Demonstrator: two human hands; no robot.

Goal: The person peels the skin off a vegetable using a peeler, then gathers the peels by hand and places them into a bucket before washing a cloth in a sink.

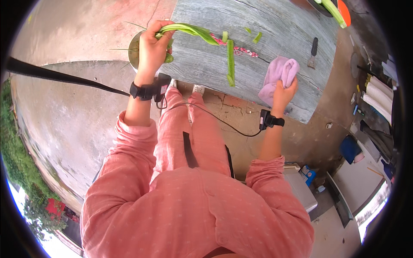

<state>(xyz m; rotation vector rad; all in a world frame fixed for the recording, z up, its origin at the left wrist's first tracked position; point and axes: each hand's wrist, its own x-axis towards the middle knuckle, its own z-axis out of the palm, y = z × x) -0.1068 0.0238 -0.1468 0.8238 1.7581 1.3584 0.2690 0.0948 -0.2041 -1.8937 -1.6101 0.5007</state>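
My left hand [154, 46] grips a bundle of long green vegetable strips [190, 29] above the table's left edge. A metal basin [133, 51], partly covered by that hand, sits beneath it, with thin green blades poking past its rim. In my right hand [285, 92] is a bunched lilac cloth [279, 75], low over the right part of the grey wood-grain table [200, 64]. Between the hands lie a long green strip [230, 59] and small green scraps [257, 37]. A line of red and white bits [245, 51] runs along a crack in the tabletop.
A dark-handled scraper or brush [313, 53] lies toward the table's right end. At the far right corner, a pale green vegetable piece [334, 13] rests by an orange object [344, 14]. A thin cable [222, 121] links both wrist straps. A white box [300, 190] stands at my right.
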